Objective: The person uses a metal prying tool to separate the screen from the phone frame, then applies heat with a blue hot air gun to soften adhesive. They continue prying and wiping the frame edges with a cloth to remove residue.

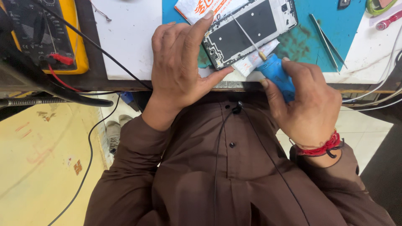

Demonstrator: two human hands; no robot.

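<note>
At the near edge of the white table (pixel 130 42), where a teal work mat (pixel 335 25) is lying, I am steadying an opened white-framed smartphone with a bare black inner plate (pixel 247 31). My left hand (pixel 180 67) is bracing it: the forefinger is stretching up to its upper left corner, the thumb is pressing against its lower left corner, and the other fingers are curling loosely above the table, so the hand is spread wide around that end rather than closed on it. My right hand (pixel 307 106) is wrapping its fingers tight around the blue-handled precision screwdriver (pixel 274 73), clamped on the handle low and to the right of the phone.

What matters now is the line of the tool. Its thin metal shaft is running up and to the left from the handle, crossing the phone's lower long edge and ending over the black plate near the upper left part; I cannot tell whether the tip is touching a screw. The phone's long axis is lying tilted, rising from lower left to upper right, so the shaft is cutting across it at a steep angle. A white printed packet (pixel 201 8) is lying under the phone's upper corner, and steel tweezers (pixel 326 39) are resting well apart to the right on the mat. A yellow multimeter (pixel 46 33) is sitting far left.
</note>
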